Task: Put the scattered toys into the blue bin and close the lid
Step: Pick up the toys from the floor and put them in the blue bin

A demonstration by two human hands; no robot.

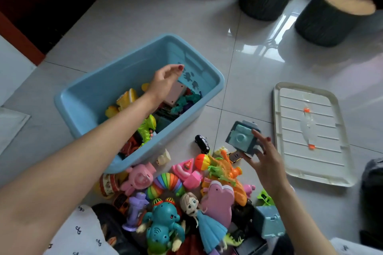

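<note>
teal toy point(240, 137) — in right hand point(267, 163)

Two stump-like stools point(333, 12) stand on the glossy tiled floor point(165, 10)

Bright, soft, even light. Beyond the blue bin point(93, 93), to its right, the glossy floor tiles point(259, 47) throw back white glare. The far corner left of the bin falls to near black. Shadows are faint and diffuse. Over the bin the left hand point(163, 80) is slightly motion-smeared. The stools point(331, 16) far right of the bin are blurred. Wide-angle bend warps shapes toward the frame edges. The toy pile point(186, 192) just in front of the bin reads sharp.
</note>
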